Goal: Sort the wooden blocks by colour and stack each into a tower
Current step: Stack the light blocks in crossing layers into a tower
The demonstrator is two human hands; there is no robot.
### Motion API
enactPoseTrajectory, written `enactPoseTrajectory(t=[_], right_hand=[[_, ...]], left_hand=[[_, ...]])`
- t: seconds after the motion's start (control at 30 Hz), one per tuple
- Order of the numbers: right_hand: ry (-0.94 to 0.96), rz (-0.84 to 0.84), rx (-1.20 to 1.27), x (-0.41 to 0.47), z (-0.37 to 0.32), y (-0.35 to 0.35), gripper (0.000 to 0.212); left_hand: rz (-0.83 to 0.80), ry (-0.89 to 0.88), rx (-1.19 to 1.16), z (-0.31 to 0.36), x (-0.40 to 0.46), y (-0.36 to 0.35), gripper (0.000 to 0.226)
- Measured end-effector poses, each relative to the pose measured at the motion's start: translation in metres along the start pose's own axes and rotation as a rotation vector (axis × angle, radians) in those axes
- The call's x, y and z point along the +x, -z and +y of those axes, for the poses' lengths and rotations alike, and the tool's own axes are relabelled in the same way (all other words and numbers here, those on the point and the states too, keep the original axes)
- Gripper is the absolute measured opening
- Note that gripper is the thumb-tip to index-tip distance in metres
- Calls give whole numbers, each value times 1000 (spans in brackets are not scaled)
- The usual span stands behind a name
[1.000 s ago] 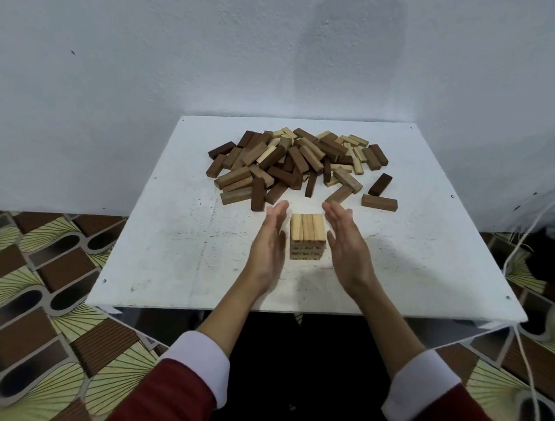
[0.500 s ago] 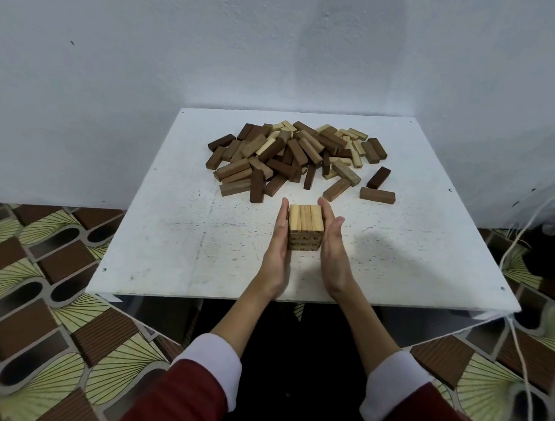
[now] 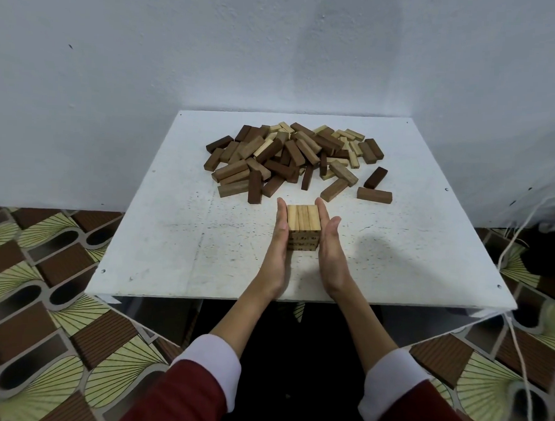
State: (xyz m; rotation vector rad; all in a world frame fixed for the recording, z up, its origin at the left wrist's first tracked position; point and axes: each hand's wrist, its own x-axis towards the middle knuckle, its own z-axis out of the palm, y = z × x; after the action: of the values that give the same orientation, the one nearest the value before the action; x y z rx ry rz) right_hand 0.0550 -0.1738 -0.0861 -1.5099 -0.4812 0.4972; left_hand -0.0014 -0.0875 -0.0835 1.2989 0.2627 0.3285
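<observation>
White worktop [image 3: 160, 243] against a pale wall is carrying a light-wood tower [image 3: 303, 226] just in front of the mixed block pile [image 3: 294, 160]. Left hand [image 3: 279, 242] and right hand [image 3: 329, 241], apart a second ago, are now pressing its sides flat-fingered, squaring the layers; darker blocks are awaiting sorting.

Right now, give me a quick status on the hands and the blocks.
Left hand and right hand flat against the pale tower, squaring it. Mixed pile behind, unsorted. Nothing in the way.
</observation>
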Motion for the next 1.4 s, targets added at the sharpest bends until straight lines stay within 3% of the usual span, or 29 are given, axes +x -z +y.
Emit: enactPoseTrajectory(t=[0.17,0.33,0.53,0.73,0.87,1.1,1.4], right_hand=[[19,-5,7,1,1,0,96],[20,11,7,1,1,0,96],[14,19,3,1,2,-1,92],[4,32,-15,1,2,-1,91],[-20,51,4,0,4,-1,77],[-31,32,-34,0,6,-1,90],[-35,32,-48,-1,5,-1,83]], left_hand=[[4,1,6,2,-2,0,63],[5,-4,4,1,-2,0,55],[7,-1,-1,0,-1,1,63],[41,-4,-15,0,-1,2,55],[30,10,-15,0,-2,0,49],[14,52,-10,6,-3,-4,48],[18,45,-14,9,-5,-6,48]])
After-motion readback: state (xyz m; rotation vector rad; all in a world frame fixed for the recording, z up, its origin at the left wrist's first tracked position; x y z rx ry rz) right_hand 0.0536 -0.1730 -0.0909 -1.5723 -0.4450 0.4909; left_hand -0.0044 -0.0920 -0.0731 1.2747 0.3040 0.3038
